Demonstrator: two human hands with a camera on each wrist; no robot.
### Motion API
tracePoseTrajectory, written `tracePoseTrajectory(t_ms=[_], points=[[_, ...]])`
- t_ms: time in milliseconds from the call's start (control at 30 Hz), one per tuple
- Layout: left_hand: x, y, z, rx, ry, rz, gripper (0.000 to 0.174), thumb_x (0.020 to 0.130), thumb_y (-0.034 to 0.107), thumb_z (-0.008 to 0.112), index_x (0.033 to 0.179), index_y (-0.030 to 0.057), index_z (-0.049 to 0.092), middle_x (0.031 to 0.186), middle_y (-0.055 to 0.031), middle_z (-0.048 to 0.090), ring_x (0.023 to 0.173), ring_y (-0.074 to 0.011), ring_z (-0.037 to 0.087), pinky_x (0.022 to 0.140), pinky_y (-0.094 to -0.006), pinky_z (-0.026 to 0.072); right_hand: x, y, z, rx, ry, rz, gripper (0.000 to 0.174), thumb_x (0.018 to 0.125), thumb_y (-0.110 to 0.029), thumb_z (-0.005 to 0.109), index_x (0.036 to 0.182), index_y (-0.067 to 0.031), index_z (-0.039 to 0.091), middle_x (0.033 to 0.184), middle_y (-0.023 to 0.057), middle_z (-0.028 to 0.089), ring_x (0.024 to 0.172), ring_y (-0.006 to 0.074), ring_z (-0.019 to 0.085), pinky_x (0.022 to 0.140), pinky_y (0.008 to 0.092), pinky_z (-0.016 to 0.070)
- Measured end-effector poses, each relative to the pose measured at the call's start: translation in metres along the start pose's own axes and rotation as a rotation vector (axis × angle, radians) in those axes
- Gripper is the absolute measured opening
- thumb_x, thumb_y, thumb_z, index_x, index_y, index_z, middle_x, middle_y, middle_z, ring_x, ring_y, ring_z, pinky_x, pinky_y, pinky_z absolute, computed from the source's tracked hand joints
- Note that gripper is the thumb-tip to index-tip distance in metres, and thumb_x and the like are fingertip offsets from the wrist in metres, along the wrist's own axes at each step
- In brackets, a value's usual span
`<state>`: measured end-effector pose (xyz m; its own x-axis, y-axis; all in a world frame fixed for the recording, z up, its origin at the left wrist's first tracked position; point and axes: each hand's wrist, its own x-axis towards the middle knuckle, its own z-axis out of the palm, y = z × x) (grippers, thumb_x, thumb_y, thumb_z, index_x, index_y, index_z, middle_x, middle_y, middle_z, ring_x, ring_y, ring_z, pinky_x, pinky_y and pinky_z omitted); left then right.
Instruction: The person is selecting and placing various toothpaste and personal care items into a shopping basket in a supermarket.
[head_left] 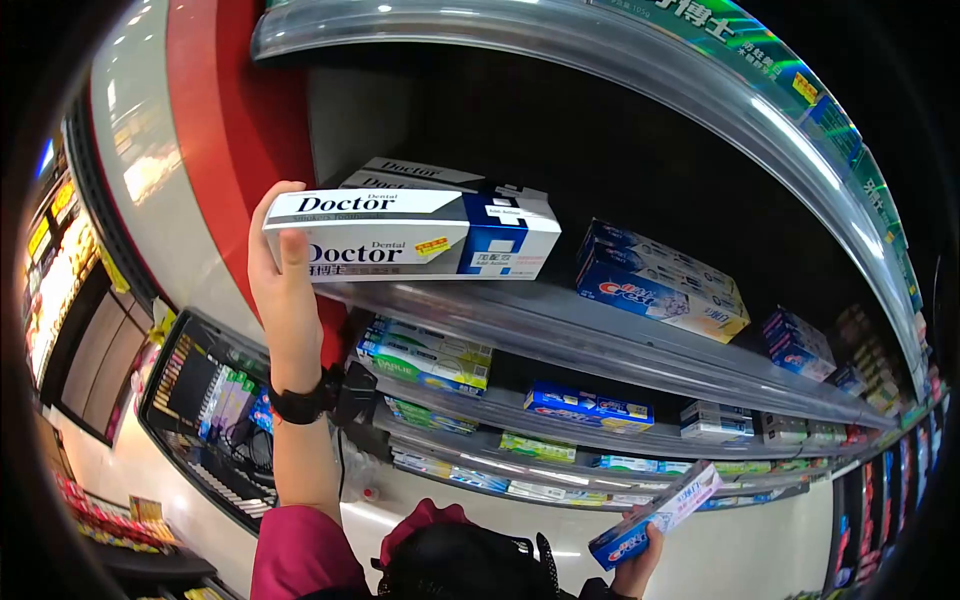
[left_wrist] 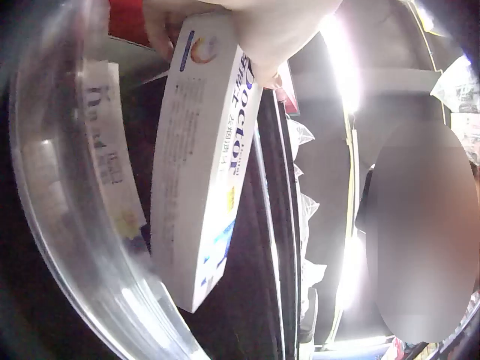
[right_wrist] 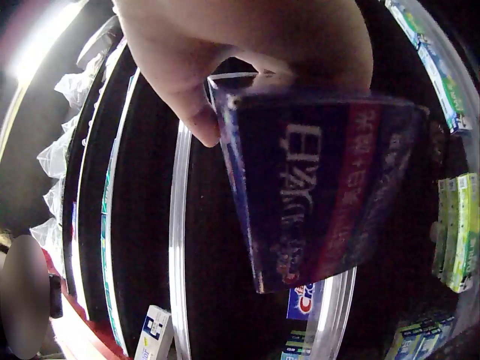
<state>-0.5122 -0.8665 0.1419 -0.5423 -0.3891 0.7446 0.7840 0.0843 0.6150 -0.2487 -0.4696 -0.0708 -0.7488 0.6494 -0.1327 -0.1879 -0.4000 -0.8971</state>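
Note:
My left hand [head_left: 285,290] grips the left end of a white and blue Doctor toothpaste box [head_left: 400,238], thumb on the front face. The box is level at the front edge of the upper shelf, before other Doctor boxes [head_left: 395,170]. In the left wrist view, fingers wrap round the upper end of this toothpaste box [left_wrist: 199,172]. Lower down at the right, my right hand [head_left: 640,568] holds a blue and white Crest toothpaste box [head_left: 665,512], tilted up to the right. The right wrist view shows that Crest box [right_wrist: 322,195] close up below the hand [right_wrist: 247,45].
Crest boxes [head_left: 655,275] stand farther right on the same shelf [head_left: 480,305]. Lower shelves carry green boxes [head_left: 425,355] and a blue box [head_left: 590,405]. A clear shelf lip [head_left: 560,65] curves overhead. At lower left stands a black basket [head_left: 175,415] with goods.

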Motion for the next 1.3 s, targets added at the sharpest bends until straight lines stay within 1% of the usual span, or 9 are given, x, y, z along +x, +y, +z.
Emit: tracePoseTrajectory(t_ms=[100,200,500,733,1000,1067,1133,1200,1300], points=[[0.015,-0.02,0.005,0.003,-0.014,-0.037,0.063,0.087,0.056,0.052,0.12,0.0025,0.051,0.106,-0.0046,0.055,0.099,-0.0118,0.05,0.089,-0.0262,0.0379,0.0,0.009,0.019,-0.019,-0.061,-0.019,0.054,0.081,-0.027,0.056,0.124,0.0032,0.041,0.107,0.0174,0.057,0.096,0.0266,0.058,0.076,0.0351,0.0509],[0.019,-0.037,0.006,0.09,-0.031,-0.023,0.06,0.089,0.055,0.049,0.118,0.0027,0.052,0.107,-0.0055,0.053,0.099,-0.0132,0.05,0.088,-0.0268,0.038,0.003,0.018,0.033,-0.002,-0.036,-0.03,0.056,0.081,-0.027,0.057,0.125,0.0032,0.04,0.107,0.0176,0.057,0.096,0.0269,0.058,0.075,0.0345,0.051],[0.027,-0.056,0.01,0.567,-0.156,0.231,0.049,0.093,0.043,0.047,0.119,0.0008,0.051,0.115,-0.0131,0.047,0.112,-0.0263,0.043,0.097,-0.0349,0.0335,0.007,0.021,0.053,-0.032,0.013,-0.027,0.058,0.081,-0.028,0.057,0.127,0.0009,0.039,0.107,0.016,0.058,0.096,0.0274,0.058,0.084,0.0365,0.0461],[0.024,-0.058,0.026,0.729,-0.118,0.321,0.042,0.097,0.032,0.041,0.124,0.0002,0.048,0.126,-0.0153,0.045,0.12,-0.0277,0.04,0.102,-0.0365,0.0287,0.017,0.022,0.056,0.005,0.026,0.024,0.059,0.08,-0.028,0.057,0.129,-0.0002,0.038,0.108,0.0174,0.057,0.097,0.0281,0.058,0.084,0.0373,0.0459],[0.018,-0.055,0.04,0.764,-0.025,0.362,0.037,0.095,0.021,0.038,0.124,-0.0013,0.047,0.128,-0.0176,0.046,0.122,-0.0289,0.04,0.104,-0.0376,0.0267,0.026,0.014,0.064,0.004,0.045,0.031,0.06,0.079,-0.027,0.058,0.127,0.0015,0.038,0.107,0.0177,0.057,0.096,0.0289,0.058,0.083,0.0365,0.0471],[-0.006,-0.064,0.048,0.473,0.079,0.326,0.033,0.093,0.017,0.04,0.12,0.0001,0.048,0.127,-0.02,0.046,0.119,-0.0319,0.043,0.103,-0.0389,0.0295,0.03,0.013,0.059,0.007,0.08,0.025,0.057,0.078,-0.027,0.059,0.124,0.0019,0.042,0.108,0.0175,0.058,0.097,0.0288,0.059,0.084,0.037,0.0475],[-0.04,-0.064,0.056,0.372,0.04,0.558,0.026,0.09,0.016,0.042,0.111,0.0013,0.049,0.12,-0.0206,0.049,0.11,-0.0324,0.048,0.097,-0.0404,0.036,0.042,0.004,0.055,0.04,0.062,0.026,0.055,0.082,-0.033,0.056,0.121,0.0051,0.045,0.109,0.019,0.058,0.1,0.0306,0.058,0.089,0.038,0.046],[-0.085,-0.069,0.067,0.076,-0.214,0.6,0.021,0.088,0.016,0.044,0.104,0.0024,0.049,0.112,-0.0183,0.052,0.102,-0.0299,0.052,0.091,-0.0413,0.0404,0.052,-0.01,0.047,0.052,0.04,0.057,0.058,0.083,-0.039,0.053,0.118,0.0065,0.048,0.109,0.0193,0.058,0.101,0.0309,0.057,0.091,0.039,0.0444],[-0.155,-0.043,0.127,-0.099,-0.767,0.302,0.018,0.081,0.016,0.055,0.095,0.0051,0.053,0.108,-0.0149,0.055,0.096,-0.028,0.054,0.077,-0.0382,0.0422,0.065,-0.025,0.036,0.126,0.043,0.027,0.064,0.084,-0.046,0.048,0.12,0.0063,0.046,0.11,0.0191,0.057,0.102,0.0308,0.057,0.088,0.0392,0.0457]])
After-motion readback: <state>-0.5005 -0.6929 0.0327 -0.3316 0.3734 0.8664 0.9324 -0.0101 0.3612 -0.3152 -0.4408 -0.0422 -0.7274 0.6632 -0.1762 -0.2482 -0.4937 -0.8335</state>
